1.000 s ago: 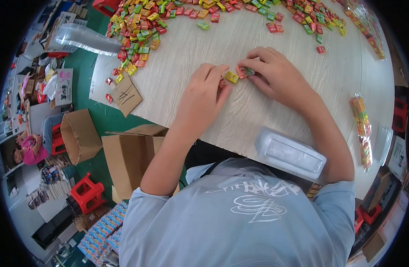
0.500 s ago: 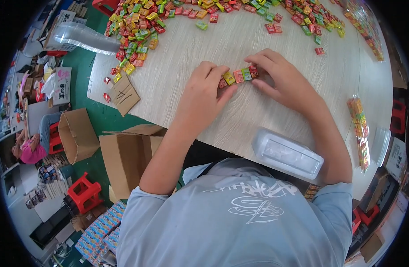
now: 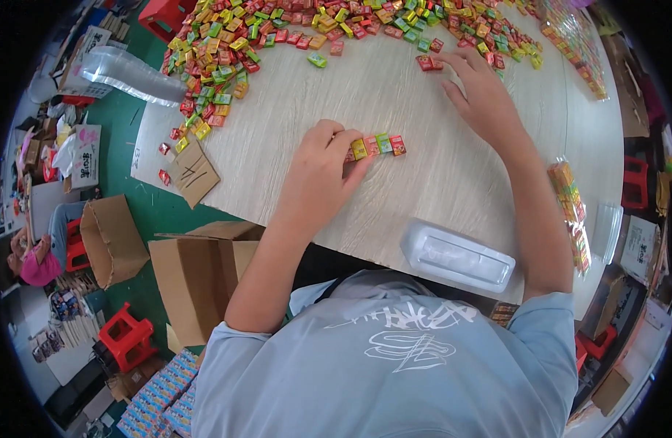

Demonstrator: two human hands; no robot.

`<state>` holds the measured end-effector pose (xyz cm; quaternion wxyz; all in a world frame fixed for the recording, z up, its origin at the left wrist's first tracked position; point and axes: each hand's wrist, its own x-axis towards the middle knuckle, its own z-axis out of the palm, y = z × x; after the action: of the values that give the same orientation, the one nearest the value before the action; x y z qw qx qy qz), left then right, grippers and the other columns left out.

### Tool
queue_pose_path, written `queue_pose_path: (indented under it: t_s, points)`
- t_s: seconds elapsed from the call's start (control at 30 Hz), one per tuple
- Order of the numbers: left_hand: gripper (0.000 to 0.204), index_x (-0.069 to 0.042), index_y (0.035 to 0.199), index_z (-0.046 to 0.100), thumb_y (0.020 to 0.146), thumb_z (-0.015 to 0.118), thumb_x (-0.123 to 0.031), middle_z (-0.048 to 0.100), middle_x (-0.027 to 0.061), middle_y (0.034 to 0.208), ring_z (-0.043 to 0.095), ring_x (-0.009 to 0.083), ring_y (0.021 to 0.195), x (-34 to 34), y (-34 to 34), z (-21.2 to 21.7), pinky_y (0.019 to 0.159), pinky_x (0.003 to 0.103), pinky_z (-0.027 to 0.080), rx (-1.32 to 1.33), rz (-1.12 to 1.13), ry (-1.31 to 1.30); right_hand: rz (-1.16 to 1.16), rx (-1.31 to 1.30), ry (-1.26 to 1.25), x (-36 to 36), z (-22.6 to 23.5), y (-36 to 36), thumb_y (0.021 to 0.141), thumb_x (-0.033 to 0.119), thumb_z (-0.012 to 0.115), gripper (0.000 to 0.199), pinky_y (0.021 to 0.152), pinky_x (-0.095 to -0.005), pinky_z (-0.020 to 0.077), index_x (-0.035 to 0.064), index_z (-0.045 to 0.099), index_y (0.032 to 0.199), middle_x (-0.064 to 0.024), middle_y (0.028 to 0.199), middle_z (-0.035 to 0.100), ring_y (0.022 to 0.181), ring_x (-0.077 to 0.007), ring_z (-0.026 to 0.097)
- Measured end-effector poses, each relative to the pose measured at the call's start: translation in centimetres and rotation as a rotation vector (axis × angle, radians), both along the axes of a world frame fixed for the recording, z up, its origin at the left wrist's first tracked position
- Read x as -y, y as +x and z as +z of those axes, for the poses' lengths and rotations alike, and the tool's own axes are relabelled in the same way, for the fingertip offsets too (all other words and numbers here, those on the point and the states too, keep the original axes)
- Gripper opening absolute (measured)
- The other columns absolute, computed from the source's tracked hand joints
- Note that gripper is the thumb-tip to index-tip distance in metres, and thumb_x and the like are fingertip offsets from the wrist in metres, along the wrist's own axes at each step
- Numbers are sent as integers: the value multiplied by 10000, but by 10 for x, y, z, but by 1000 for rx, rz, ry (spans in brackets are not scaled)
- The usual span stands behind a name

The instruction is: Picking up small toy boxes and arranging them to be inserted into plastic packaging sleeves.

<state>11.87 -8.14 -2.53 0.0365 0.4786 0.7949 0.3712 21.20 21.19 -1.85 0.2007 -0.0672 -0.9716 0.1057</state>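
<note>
A short row of small wrapped candies (image 3: 382,144), yellow, pinkish, green and red, lies on the pale table in front of me. My left hand (image 3: 323,169) pinches the row's left end between thumb and fingers and covers part of it. My right hand (image 3: 480,95) is stretched out to the far right, thumb and fingers apart. Its index fingertip is at a pair of red candies (image 3: 428,63), close to the big heap of wrapped candies (image 3: 307,20) along the table's far side. Whether it touches them I cannot tell exactly.
A clear plastic tray (image 3: 460,255) sits at the near table edge. Packed candy strips (image 3: 570,212) lie to the right. A cardboard piece (image 3: 194,174) is at the left corner, with a long clear plastic tray (image 3: 135,75) beyond. Open cartons (image 3: 197,285) stand on the left floor.
My right hand has left the row's right end and moved away and to the right, to the red candies. My left hand stays at the row. The whole view has shifted slightly.
</note>
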Motion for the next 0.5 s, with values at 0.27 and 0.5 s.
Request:
queue_pose_path:
  t_s: [0.27, 0.5]
  points:
    - [314, 8, 1148, 686, 890, 781, -144, 600, 156, 1100, 630, 354, 994, 2, 0, -1, 869, 430, 531, 39, 14, 0, 136, 67, 12, 6, -2, -8, 977, 94, 653, 233, 932, -422, 532, 74, 663, 1209, -129, 1227, 624, 1112, -339, 635]
    - [297, 24, 1119, 676, 897, 767, -152, 593, 173, 1090, 619, 364, 996, 5, -2, 0, 879, 448, 522, 81, -17, 20, 270, 133, -182, 53, 11, 3, 946, 55, 694, 230, 917, -403, 543, 69, 674, 1174, -111, 1197, 625, 1066, -322, 654]
